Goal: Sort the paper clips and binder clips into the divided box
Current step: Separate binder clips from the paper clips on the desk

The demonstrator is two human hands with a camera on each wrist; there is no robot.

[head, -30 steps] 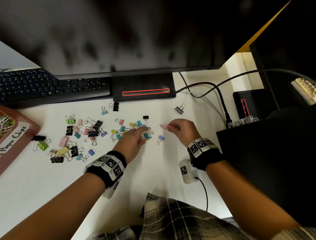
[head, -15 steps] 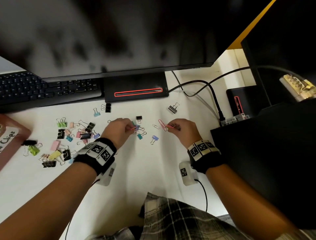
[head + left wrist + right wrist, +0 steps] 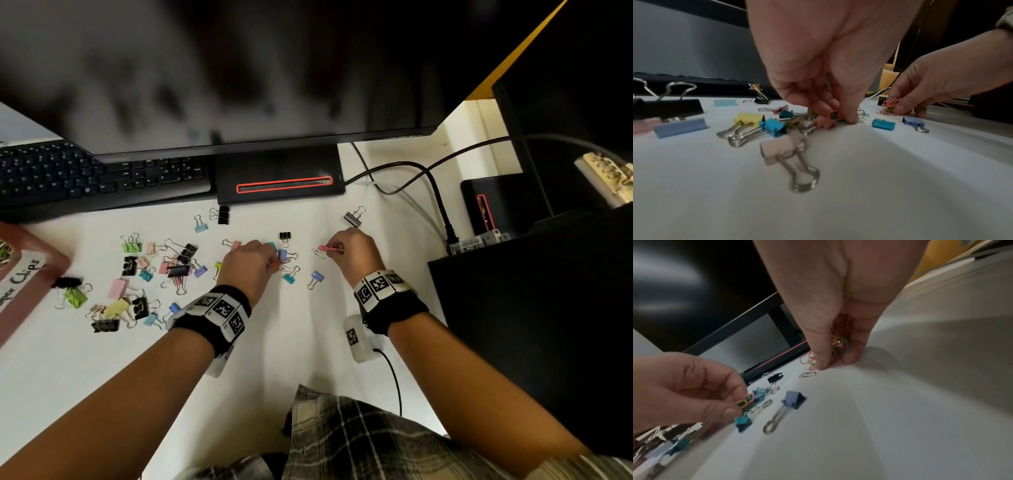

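On the white table, the left hand pinches a few coloured paper clips between thumb and fingertips, low among scattered binder clips. The right hand has its grip closed round a bunch of paper clips, with a silver paper clip lying just beside it. The labelled box sits at the far left edge.

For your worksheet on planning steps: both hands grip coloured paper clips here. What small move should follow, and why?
Probably the right hand picks up the silver paper clip lying beside its fingertips. It already grips a bunch of paper clips, and the labelled box sits far left.
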